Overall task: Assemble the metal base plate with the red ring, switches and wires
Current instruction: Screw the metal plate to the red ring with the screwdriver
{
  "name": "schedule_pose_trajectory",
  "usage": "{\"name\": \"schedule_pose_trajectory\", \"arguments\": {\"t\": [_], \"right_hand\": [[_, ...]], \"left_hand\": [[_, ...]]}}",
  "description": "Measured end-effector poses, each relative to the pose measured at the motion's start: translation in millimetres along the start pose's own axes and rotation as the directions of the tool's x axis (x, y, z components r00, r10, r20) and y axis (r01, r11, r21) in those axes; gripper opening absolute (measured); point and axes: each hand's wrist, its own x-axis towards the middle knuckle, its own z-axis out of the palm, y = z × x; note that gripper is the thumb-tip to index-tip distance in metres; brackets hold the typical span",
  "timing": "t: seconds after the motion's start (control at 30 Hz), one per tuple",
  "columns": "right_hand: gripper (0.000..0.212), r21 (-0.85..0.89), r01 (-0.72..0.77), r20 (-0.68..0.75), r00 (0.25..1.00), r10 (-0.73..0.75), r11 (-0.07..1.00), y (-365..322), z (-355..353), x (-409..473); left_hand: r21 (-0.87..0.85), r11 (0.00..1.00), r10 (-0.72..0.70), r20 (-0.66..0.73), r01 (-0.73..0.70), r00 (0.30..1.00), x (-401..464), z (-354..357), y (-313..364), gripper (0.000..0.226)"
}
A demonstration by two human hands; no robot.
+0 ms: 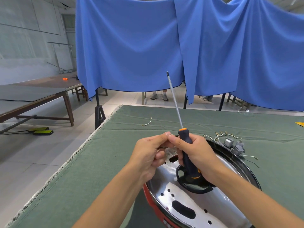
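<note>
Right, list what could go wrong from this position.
1. The screwdriver is gripped by the right hand with its tip pointing up and away; tilting it towards the face could be hazardous.
2. The fingertips of the left hand meet the right thumb beside the handle; whatever small part they may share is hidden and could drop onto the green cloth.
3. The loose wires by the metal plate could snag a sleeve or tool.

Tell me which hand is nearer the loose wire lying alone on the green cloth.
Left. The left hand sits nearer the loose wire, below it; the right hand, gripping the screwdriver, is farther right.
</note>
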Motion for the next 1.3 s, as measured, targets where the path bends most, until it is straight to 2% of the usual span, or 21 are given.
{"name": "schedule_pose_trajectory", "arguments": {"t": [0.07,0.17,0.27,0.33,0.43,0.53,0.6,0.73,0.97,1.3], "right_hand": [[0.028,-0.009,-0.03,0.017,0.999,0.03,1.0,0,1,-1],[0.034,-0.008,-0.06,0.027,0.998,0.06,0.998,1,3,0],[0.047,-0.089,-0.041,0.042,0.998,0.045,0.995,4,2,0],[0.054,-0.276,0.039,0.049,0.998,-0.026,0.96,6,0,-2],[0.051,-0.532,0.114,0.028,0.993,-0.117,0.839,8,-5,-6],[0.045,-0.792,0.164,0.034,0.974,-0.225,0.589,10,-8,-6],[0.036,-0.868,0.182,0.049,0.957,-0.285,0.462,10,-8,-6],[0.039,-0.909,0.209,0.093,0.945,-0.315,0.36,11,-9,-8],[0.03,-0.921,0.196,0.105,0.957,-0.269,0.335,10,-7,-9],[0.033,-0.939,0.212,0.132,0.949,-0.285,0.27,9,-8,-10]], "left_hand": [[-0.039,0.999,-0.012,0.024,0.013,1.0,-1,-2,2,0.021],[-0.054,0.998,-0.015,0.055,0.018,0.998,-4,-3,3,0.014],[-0.117,0.992,0.044,-0.048,-0.049,0.998,-4,-6,8,0.011],[-0.216,0.971,0.07,-0.153,-0.103,0.986,-2,-15,17,0.013],[-0.382,0.909,0.066,-0.265,-0.168,0.962,2,-37,29,0.017],[-0.471,0.86,0.029,-0.338,-0.196,0.941,8,-55,30,0.017],[-0.496,0.845,0.003,-0.371,-0.2,0.929,13,-63,28,0.017],[-0.528,0.823,-0.02,-0.396,-0.21,0.918,18,-73,25,0.02],[-0.538,0.812,-0.023,-0.416,-0.225,0.909,21,-83,24,0.025],[-0.505,0.831,0.012,-0.405,-0.234,0.914,19,-83,22,0.024]]}}
